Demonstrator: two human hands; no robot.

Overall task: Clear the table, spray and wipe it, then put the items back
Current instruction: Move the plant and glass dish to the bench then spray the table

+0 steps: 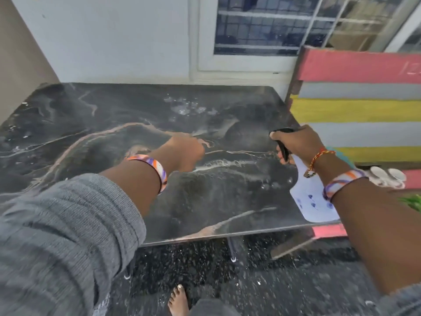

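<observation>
right hand (296, 142) grips bottle (312, 199) (label unreadable)

The dark marble-patterned tabletop (109, 124) looks glossy and smooth, wet with droplets. Right of it, the pink, grey and yellow striped wooden bench (364, 92) shows matt, rough paint.

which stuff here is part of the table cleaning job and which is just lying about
Part of the job:
- spray bottle, gripped by the right hand
- table, wet with droplets
- left hand, curled above the tabletop

Just lying about:
- striped bench beside the table
- window behind it
</observation>
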